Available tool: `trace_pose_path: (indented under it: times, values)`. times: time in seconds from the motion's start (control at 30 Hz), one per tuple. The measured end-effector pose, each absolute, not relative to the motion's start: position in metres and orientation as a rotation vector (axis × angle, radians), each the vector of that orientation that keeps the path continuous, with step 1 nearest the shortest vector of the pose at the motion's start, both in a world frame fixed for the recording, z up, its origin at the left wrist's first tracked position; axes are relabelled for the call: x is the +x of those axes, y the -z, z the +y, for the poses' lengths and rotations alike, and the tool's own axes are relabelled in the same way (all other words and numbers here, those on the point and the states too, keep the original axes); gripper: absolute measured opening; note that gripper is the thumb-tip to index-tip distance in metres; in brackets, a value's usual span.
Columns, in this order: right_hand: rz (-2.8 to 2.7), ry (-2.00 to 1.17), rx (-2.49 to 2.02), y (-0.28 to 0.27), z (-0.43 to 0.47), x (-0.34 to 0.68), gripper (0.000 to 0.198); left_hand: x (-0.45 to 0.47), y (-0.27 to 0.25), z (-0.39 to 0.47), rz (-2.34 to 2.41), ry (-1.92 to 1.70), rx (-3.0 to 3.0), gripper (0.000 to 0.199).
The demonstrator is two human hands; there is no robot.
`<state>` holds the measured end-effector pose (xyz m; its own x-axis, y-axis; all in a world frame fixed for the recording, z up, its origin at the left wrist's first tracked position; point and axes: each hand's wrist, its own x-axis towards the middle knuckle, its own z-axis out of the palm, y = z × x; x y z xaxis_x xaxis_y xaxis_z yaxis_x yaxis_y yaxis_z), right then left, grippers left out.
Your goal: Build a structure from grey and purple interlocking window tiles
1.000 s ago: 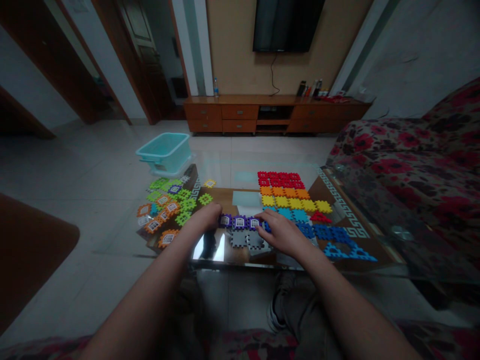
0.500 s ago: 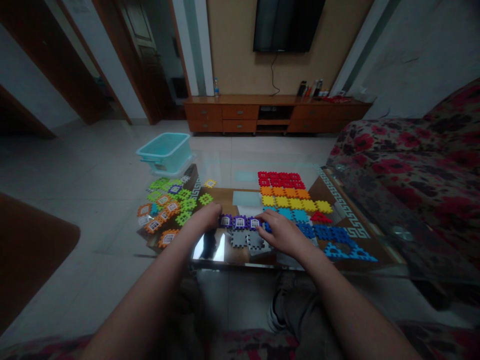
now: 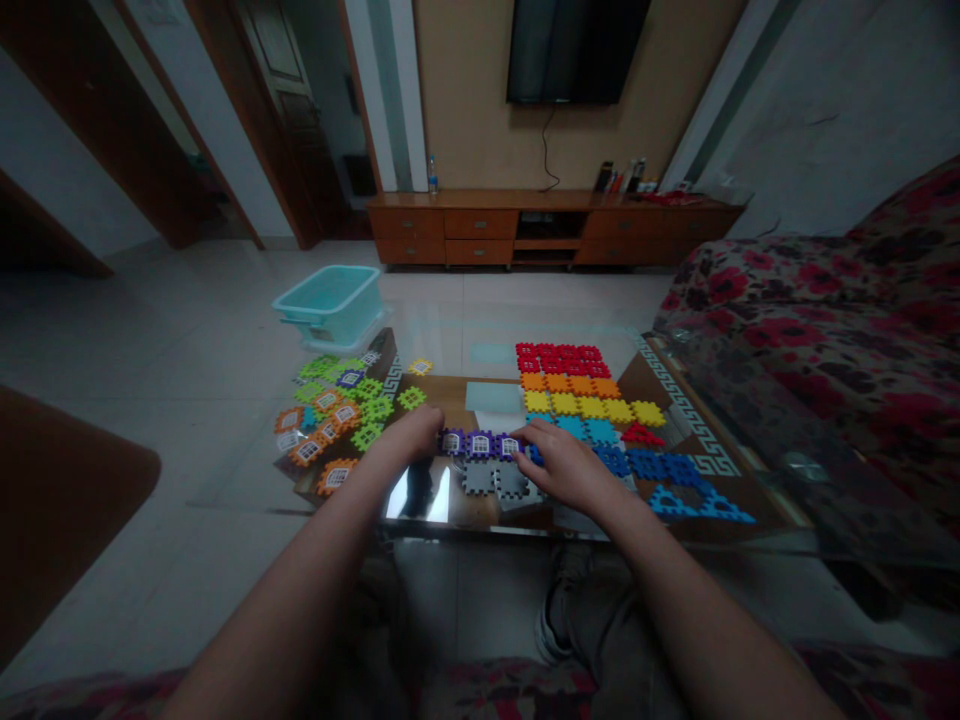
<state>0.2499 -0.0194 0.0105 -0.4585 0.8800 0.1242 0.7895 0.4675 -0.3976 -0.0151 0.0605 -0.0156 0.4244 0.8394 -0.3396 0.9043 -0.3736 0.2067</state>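
Observation:
A row of purple interlocking tiles [image 3: 481,444] with white window inserts lies across the middle of the glass table. My left hand [image 3: 424,428] is closed at the row's left end, its fingertips mostly hidden behind the hand. At the other end, my right hand [image 3: 553,457] grips the last purple tile between thumb and fingers. Just below the row are grey interlocking tiles [image 3: 478,477], apart from my fingers. Dark blue tiles [image 3: 663,466] extend to the right of my right hand, which partly covers that line.
Red tiles [image 3: 562,359], orange tiles [image 3: 568,385], yellow tiles [image 3: 592,406] and light blue tiles [image 3: 600,431] lie in rows on the right. A blue triangle [image 3: 701,500] is nearer. Loose green tiles [image 3: 367,436] and orange window tiles [image 3: 335,477] spread left, before a turquoise bin [image 3: 341,318].

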Motion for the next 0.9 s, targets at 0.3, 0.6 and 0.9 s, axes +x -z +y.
trace_pose_path:
  times: [0.3, 0.6, 0.9]
  values:
    - [-2.412, -0.412, -1.426, -0.0126, -0.0199, 0.2493, 0.024, -0.0146, 0.0118, 0.0582, 1.500, 0.257, 2.355, 0.020]
    - [-2.407, -0.413, -1.422, -0.0102, -0.0197, 0.2500, 0.024, -0.0130, 0.0077, 0.0574, 1.486, 0.282, 2.377, 0.020]
    - [-2.412, -0.418, -1.420, -0.0093, -0.0194, 0.2502, 0.025, -0.0128, 0.0085, 0.0578, 1.500, 0.287, 2.363, 0.024]
